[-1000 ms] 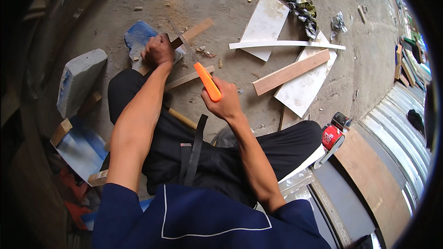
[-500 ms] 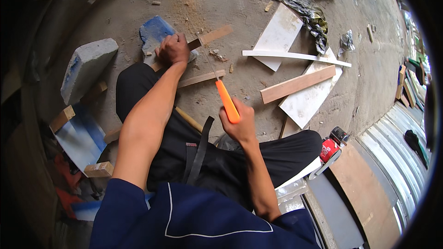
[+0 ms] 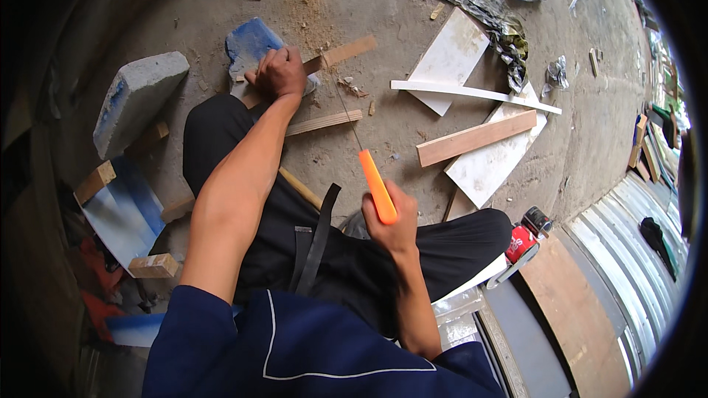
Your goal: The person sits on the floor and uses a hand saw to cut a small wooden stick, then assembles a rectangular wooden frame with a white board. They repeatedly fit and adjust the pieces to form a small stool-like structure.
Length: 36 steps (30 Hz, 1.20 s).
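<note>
Wood strip [image 3: 341, 54] lies ahead-left on the floor, long axis running left-right, pinned under my closed left hand [image 3: 279, 74]; my right hand [image 3: 394, 225], nearer me, grips an orange handle [image 3: 377, 186].

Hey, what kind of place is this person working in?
Likely a rough woodworking or building site, worked on the ground. Sawdust lies on the bare concrete floor, with wood offcuts such as a plank and white board pieces, beside a corrugated metal wall.
</note>
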Tool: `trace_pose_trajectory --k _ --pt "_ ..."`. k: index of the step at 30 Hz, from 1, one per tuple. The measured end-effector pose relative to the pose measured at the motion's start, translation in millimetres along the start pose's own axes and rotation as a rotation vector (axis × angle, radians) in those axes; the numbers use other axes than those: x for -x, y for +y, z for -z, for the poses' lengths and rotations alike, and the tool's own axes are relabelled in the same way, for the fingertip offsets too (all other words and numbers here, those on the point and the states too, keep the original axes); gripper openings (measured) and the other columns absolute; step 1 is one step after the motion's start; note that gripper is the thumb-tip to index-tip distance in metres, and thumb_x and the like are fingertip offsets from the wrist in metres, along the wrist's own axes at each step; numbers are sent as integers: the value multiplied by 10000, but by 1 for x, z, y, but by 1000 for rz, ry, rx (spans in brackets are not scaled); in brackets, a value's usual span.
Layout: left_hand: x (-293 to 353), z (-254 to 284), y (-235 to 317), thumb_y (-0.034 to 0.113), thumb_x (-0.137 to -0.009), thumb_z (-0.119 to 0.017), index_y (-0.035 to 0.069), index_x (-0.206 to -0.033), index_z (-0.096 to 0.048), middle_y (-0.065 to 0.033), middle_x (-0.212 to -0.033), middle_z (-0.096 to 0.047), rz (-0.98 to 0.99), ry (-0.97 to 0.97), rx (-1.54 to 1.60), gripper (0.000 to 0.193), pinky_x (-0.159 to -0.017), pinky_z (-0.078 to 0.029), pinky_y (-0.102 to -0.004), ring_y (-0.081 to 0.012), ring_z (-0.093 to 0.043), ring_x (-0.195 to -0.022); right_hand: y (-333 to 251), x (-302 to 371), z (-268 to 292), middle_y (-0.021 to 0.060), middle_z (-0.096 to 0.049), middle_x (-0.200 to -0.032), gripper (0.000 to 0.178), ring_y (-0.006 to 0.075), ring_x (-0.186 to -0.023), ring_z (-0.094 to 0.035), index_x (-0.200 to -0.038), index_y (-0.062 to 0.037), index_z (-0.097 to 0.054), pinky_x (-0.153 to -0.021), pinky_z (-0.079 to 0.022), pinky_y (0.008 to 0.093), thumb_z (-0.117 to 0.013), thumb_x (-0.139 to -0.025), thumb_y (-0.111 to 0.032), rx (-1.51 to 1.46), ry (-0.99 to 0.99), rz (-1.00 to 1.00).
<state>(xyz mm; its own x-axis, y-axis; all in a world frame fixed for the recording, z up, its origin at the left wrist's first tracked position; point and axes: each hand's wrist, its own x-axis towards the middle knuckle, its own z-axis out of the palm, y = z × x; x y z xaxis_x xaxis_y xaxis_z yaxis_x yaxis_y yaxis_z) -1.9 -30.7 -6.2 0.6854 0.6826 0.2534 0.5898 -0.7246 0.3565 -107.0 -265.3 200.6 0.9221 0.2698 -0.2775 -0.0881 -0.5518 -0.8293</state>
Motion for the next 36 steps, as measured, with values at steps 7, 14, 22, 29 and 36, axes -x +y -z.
trace_pose_trajectory --k 7,14,22,29,36 --pt "-8 -6 4 262 -826 -586 135 -612 -596 -8 -688 -609 0 10 22 249 -700 -334 -421 -233 -608 -704 25 -25 14 143 -510 -576 104 276 -487 -558 -734 -9 -558 -502 -426 321 -638 -751 -73 -21 -7 -83" --pt "-6 -6 -1 286 -841 -566 127 -625 -605 -16 -693 -609 16 -26 36 271 -682 -334 -440 -253 -610 -715 -1 -24 5 145 -536 -589 150 306 -500 -559 -728 -14 -523 -510 -448 328 -661 -737 -71 41 -54 27" --pt "-2 -4 3 244 -825 -594 129 -606 -588 -9 -690 -599 -46 -13 13 247 -673 -357 -406 -228 -605 -700 23 -34 24 145 -571 -591 108 292 -509 -604 -732 -15 -577 -525 -474 323 -655 -741 -89 34 -99 -83" --pt "-1 5 7 287 -866 -566 127 -711 -607 -47 -782 -590 -128 -14 81 226 -702 -374 -427 -264 -583 -784 28 -21 1 172 -577 -617 107 327 -541 -602 -750 -3 -576 -538 -475 356 -640 -754 -89 -11 -63 10" --pt "4 43 -1 257 -891 -558 53 -956 -568 -105 -925 -550 -552 -187 20 215 -802 -459 -430 -293 -554 -905 31 -19 -7 201 -584 -647 133 392 -595 -587 -754 5 -575 -563 -470 412 -633 -744 -114 -25 27 53"
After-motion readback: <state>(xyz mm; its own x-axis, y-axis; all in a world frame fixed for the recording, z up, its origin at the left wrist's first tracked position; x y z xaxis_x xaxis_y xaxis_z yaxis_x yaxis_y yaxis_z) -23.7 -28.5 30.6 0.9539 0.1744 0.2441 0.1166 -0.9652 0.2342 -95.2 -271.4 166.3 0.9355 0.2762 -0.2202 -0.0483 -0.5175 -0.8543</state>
